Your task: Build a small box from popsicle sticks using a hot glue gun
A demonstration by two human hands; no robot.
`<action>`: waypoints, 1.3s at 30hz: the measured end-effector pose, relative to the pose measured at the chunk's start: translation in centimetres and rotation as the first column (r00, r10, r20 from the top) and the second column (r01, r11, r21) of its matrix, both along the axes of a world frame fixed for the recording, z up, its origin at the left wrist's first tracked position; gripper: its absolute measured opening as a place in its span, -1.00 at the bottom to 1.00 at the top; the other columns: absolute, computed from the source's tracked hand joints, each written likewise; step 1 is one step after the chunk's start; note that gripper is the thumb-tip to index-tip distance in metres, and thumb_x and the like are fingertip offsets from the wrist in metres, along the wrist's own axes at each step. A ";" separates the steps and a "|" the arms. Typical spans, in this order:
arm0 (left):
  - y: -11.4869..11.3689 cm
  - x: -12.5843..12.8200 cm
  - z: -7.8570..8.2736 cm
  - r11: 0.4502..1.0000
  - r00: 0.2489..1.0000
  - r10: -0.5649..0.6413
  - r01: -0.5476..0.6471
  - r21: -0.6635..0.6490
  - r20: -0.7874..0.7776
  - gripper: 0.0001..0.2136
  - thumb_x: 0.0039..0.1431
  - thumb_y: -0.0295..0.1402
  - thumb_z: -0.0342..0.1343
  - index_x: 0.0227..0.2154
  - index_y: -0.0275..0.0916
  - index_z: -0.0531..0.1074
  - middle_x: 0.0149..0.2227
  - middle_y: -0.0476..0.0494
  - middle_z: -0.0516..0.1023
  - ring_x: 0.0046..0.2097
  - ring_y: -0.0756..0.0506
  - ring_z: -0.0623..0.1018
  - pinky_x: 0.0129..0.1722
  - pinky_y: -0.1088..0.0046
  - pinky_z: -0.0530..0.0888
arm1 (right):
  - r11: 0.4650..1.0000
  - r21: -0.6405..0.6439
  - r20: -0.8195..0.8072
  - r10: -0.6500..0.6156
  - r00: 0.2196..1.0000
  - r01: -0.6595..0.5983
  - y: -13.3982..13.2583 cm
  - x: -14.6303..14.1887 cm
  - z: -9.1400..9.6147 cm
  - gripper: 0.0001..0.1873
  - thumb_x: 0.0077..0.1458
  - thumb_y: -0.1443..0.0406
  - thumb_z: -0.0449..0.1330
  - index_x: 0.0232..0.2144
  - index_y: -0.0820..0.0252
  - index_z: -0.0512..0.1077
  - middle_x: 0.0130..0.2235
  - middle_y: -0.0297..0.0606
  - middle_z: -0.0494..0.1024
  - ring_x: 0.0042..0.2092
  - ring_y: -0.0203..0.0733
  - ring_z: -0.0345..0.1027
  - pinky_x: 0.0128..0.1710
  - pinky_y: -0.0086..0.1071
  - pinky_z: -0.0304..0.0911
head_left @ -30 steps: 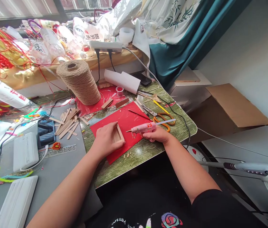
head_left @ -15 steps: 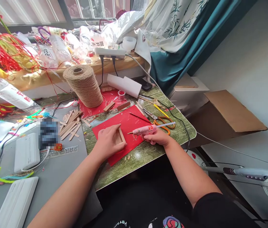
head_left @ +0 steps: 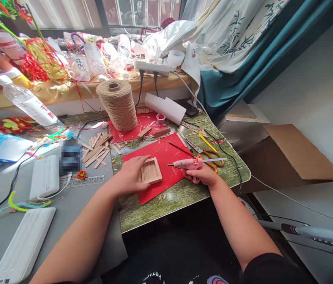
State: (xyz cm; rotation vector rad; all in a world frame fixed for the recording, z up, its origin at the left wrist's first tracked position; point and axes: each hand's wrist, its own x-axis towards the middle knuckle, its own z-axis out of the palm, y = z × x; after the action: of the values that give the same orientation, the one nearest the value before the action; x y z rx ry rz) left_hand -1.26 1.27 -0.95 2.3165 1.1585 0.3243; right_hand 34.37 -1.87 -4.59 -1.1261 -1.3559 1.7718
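My left hand (head_left: pixel 131 173) grips a small shallow wooden box (head_left: pixel 151 172) by its left side, fingers along the far edge and thumb at the near one. The box's open face and slatted bottom show, resting on a red sheet (head_left: pixel 169 157). In my right hand (head_left: pixel 203 173) is a pink hot glue gun (head_left: pixel 187 163), with a clear glue stick (head_left: pixel 215 159) out of its back. Its nozzle points left at the box, a short gap from the box's right wall. My right fingers are wrapped round the handle and partly hidden.
Orange-handled scissors (head_left: pixel 210 154) and a yellow pen (head_left: pixel 207 142) lie behind the glue gun. A twine spool (head_left: pixel 117 106) stands at the back. Loose craft sticks (head_left: pixel 97 150) are piled at left, near a white power bank (head_left: pixel 45 177). A dark cord (head_left: pixel 233 157) runs along the right side.
My left hand has loosened and slid left on the box, so more of its inside shows. The glue gun stays in my right hand. The whole view has turned somewhat left.
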 end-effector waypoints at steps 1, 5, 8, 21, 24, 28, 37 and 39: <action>0.0 0.1 -0.3 1.000 1.000 0.022 -0.022 0.017 -0.006 -0.06 0.03 -0.13 0.36 0.45 0.00 0.06 0.39 -0.26 0.29 0.38 -0.43 0.31 0.34 -0.13 0.30 | 1.000 0.006 -0.011 0.004 1.000 -0.004 0.0 0.0 0.0 -0.39 0.09 0.15 0.37 0.19 0.16 0.53 -0.46 -0.34 0.44 -0.50 -0.34 0.16 -0.70 -0.57 -0.05; -0.1 1.1 -0.7 0.975 0.980 0.194 -0.197 0.106 0.031 -0.09 0.02 -0.03 0.37 0.41 -0.09 0.15 0.30 -0.35 0.39 0.30 -0.46 0.40 0.27 -0.14 0.35 | 1.000 0.011 -0.036 -0.009 0.999 0.010 0.0 -0.2 0.1 -0.40 0.09 0.17 0.36 0.19 0.13 0.54 -0.44 -0.29 0.45 -0.47 -0.30 0.18 -0.69 -0.55 -0.10; -0.2 1.2 -0.2 0.963 0.967 0.250 -0.254 0.090 0.058 -0.06 -0.02 0.07 0.39 0.39 -0.10 0.18 0.29 -0.36 0.41 0.29 -0.46 0.42 0.23 -0.13 0.40 | 1.000 -0.002 -0.031 -0.022 0.999 0.022 0.0 -0.3 0.1 -0.40 0.09 0.18 0.35 0.20 0.11 0.53 -0.41 -0.28 0.46 -0.46 -0.29 0.21 -0.68 -0.55 -0.09; 0.8 -2.2 1.1 0.997 0.999 0.015 -0.013 -0.081 0.032 0.08 -0.05 -0.11 0.43 0.49 0.02 -0.03 0.46 -0.23 0.22 0.41 -0.37 0.32 0.31 0.04 0.40 | 0.999 0.040 -0.058 -0.022 0.998 0.024 0.1 -0.3 0.0 -0.38 0.08 0.16 0.35 0.20 0.15 0.53 -0.42 -0.29 0.43 -0.45 -0.29 0.22 -0.66 -0.54 -0.07; 0.7 -1.6 0.8 0.998 0.996 0.070 -0.070 -0.002 0.046 0.01 0.01 -0.14 0.38 0.48 -0.02 -0.02 0.40 -0.26 0.29 0.39 -0.36 0.34 0.34 0.03 0.35 | 0.999 0.046 -0.055 -0.017 0.998 0.020 0.1 -0.3 0.0 -0.39 0.10 0.17 0.34 0.21 0.16 0.52 -0.41 -0.28 0.44 -0.44 -0.29 0.24 -0.65 -0.54 -0.04; 0.3 0.0 0.3 0.949 0.965 0.264 -0.261 0.175 0.007 -0.01 -0.02 0.04 0.39 0.42 -0.11 0.10 0.31 -0.39 0.35 0.33 -0.49 0.35 0.31 -0.17 0.30 | 0.997 0.069 -0.069 -0.017 0.997 0.022 0.1 -0.3 0.1 -0.39 0.10 0.18 0.35 0.20 0.20 0.52 -0.44 -0.31 0.43 -0.45 -0.29 0.24 -0.63 -0.53 0.00; 0.4 -1.0 1.4 0.923 0.926 0.376 -0.372 -0.096 0.032 -0.19 0.09 0.12 0.30 0.32 -0.12 0.22 0.06 -0.27 0.58 -0.16 -0.24 0.64 -0.20 0.17 0.56 | 0.996 0.079 -0.086 -0.037 0.996 0.044 0.1 -0.3 0.0 -0.43 0.10 0.19 0.36 0.16 0.20 0.56 -0.44 -0.30 0.44 -0.44 -0.29 0.24 -0.60 -0.51 0.04; 1.2 -2.0 1.6 0.902 0.902 0.428 -0.421 -0.099 0.063 -0.41 0.18 0.03 0.24 0.20 -0.15 0.37 0.00 -0.23 0.63 -0.21 -0.18 0.63 -0.22 0.24 0.55 | 0.997 0.066 -0.073 -0.040 0.997 0.045 0.1 -0.2 0.0 -0.42 0.09 0.18 0.36 0.17 0.18 0.55 -0.45 -0.30 0.43 -0.44 -0.27 0.24 -0.61 -0.50 0.02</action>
State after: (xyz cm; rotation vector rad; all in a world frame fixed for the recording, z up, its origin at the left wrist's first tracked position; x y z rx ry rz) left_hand -3.23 2.51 0.63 1.9415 1.6003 0.5135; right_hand 34.14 -1.73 -4.61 -1.0376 -1.3297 1.7068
